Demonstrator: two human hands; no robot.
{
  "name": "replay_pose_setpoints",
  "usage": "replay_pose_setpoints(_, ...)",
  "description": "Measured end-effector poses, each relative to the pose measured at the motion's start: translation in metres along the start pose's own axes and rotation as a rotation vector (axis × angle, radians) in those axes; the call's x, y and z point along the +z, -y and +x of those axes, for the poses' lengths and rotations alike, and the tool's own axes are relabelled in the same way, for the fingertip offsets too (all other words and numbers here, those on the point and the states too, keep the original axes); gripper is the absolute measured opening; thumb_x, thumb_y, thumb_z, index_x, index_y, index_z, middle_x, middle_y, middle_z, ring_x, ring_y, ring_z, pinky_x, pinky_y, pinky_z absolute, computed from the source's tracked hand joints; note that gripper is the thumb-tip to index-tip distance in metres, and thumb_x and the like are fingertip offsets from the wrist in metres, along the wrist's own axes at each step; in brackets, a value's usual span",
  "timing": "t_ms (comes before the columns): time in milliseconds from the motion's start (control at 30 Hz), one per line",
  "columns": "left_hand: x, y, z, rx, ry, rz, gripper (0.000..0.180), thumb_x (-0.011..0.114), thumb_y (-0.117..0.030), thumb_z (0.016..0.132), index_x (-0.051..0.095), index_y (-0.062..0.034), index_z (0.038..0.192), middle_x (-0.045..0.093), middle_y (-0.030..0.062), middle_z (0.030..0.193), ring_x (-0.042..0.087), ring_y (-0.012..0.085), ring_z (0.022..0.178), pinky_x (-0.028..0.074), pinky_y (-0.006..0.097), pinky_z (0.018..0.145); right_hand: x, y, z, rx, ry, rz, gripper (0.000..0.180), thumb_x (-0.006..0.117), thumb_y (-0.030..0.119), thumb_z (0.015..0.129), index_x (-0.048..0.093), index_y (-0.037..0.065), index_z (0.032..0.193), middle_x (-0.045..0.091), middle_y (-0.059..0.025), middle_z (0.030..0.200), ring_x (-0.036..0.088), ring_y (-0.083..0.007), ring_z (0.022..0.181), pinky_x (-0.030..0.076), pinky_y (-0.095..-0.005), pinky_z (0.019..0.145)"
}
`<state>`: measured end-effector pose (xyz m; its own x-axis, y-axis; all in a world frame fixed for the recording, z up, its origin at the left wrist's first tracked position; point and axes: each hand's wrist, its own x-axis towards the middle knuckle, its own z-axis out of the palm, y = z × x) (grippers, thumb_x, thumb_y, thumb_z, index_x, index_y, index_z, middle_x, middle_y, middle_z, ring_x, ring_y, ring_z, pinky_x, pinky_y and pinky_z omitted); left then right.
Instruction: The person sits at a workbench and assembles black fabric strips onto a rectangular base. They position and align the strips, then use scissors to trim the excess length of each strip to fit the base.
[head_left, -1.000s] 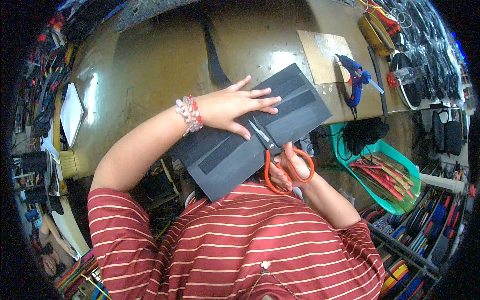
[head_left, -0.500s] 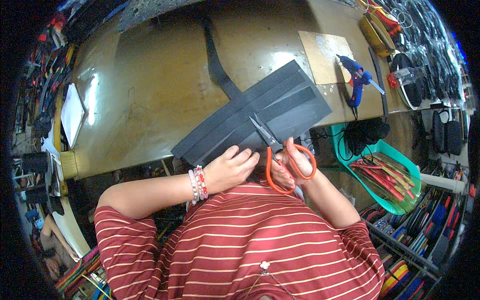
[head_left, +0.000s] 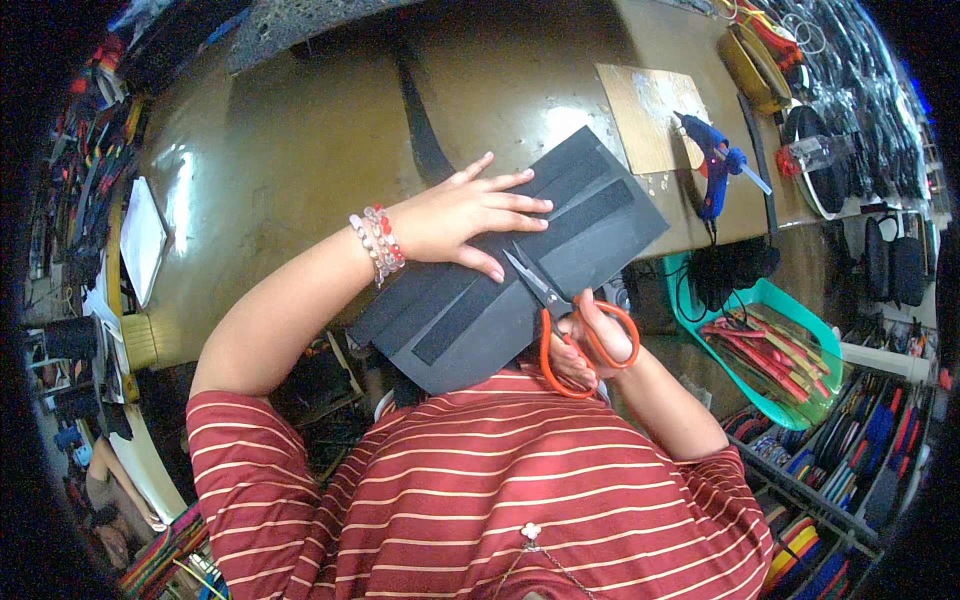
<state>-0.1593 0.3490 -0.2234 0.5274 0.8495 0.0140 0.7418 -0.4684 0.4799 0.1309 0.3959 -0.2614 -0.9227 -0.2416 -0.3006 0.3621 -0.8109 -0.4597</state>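
A flat black panel [head_left: 455, 368] lies slantwise over the table's near edge, its lower part close to my shirt. Dark strips run along it, one strip [head_left: 570, 222] on the right half and another strip [head_left: 460, 318] on the left. My left hand [head_left: 455, 220] rests on the panel's middle with fingers spread. A black strap [head_left: 418, 120] stretches away from beyond that hand to the far side. In my right hand [head_left: 600, 340] are scissors [head_left: 543, 288] with orange-red handles; their blades are slightly apart, pointing up-left over the panel near my left thumb.
A blue glue gun [head_left: 712, 170] lies beside a tan board [head_left: 645, 110] at the right. Below it, a green bin [head_left: 775, 412] holds red and yellow strips. White sheets [head_left: 143, 240] lie at the left table edge. Another person's arm [head_left: 115, 480] shows at lower left.
My left hand has moved from the panel's near edge up onto its middle and spread its fingers. The panel's near part now shows further down toward me. The scissors have shifted slightly.
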Motion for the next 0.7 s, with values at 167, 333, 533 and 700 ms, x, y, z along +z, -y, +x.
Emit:
replay_pose_setpoints(167, -0.006, -0.007, 0.002, -0.033, 0.013, -0.037, 0.074, 0.072, -0.049, 0.075, 0.046, -0.024, 0.139, 0.034, 0.0006, 0.151, 0.016, 0.0299, 0.145, 0.005, 0.066, 0.112, 0.006, 0.002, 0.002, 0.036, -0.074, 0.042, 0.081, 0.025, 0.084, 0.079, 0.043, 0.007, 0.062, 0.042, -0.0017, 0.047, 0.047, -0.014, 0.035, 0.04, -0.0238, 0.034)
replay_pose_setpoints(333, -0.002, -0.008, 0.0, 0.017, -0.021, 0.029, 0.069, 0.071, -0.047, 0.077, 0.047, -0.0296, 0.138, 0.035, 0.0022, 0.15, 0.018, 0.0302, 0.145, 0.007, 0.066, 0.112, 0.002, 0.003, 0.005, 0.03, -0.077, -0.002, 0.08, 0.025, 0.086, 0.077, 0.043, 0.009, 0.061, 0.042, -0.0017, 0.046, 0.046, -0.0125, 0.034, 0.04, -0.0231, 0.033)
replay_pose_setpoints(533, -0.003, -0.007, -0.001, 0.011, -0.03, 0.016, 0.069, 0.071, -0.048, 0.076, 0.048, -0.0294, 0.138, 0.035, 0.0028, 0.15, 0.019, 0.0302, 0.144, 0.007, 0.065, 0.112, -0.003, 0.005, 0.0, 0.049, -0.109, -0.072, 0.08, 0.026, 0.086, 0.077, 0.043, 0.009, 0.059, 0.044, -0.0011, 0.045, 0.046, -0.0126, 0.033, 0.038, -0.0211, 0.031)
replay_pose_setpoints(700, -0.003, -0.007, -0.001, 0.01, -0.031, 0.005, 0.07, 0.072, -0.048, 0.075, 0.047, -0.0293, 0.138, 0.035, 0.0029, 0.15, 0.019, 0.03, 0.144, 0.006, 0.065, 0.112, -0.001, 0.012, -0.001, 0.058, -0.064, -0.099, 0.08, 0.024, 0.084, 0.079, 0.043, 0.009, 0.059, 0.044, -0.0012, 0.045, 0.047, -0.0132, 0.032, 0.038, -0.0214, 0.031)
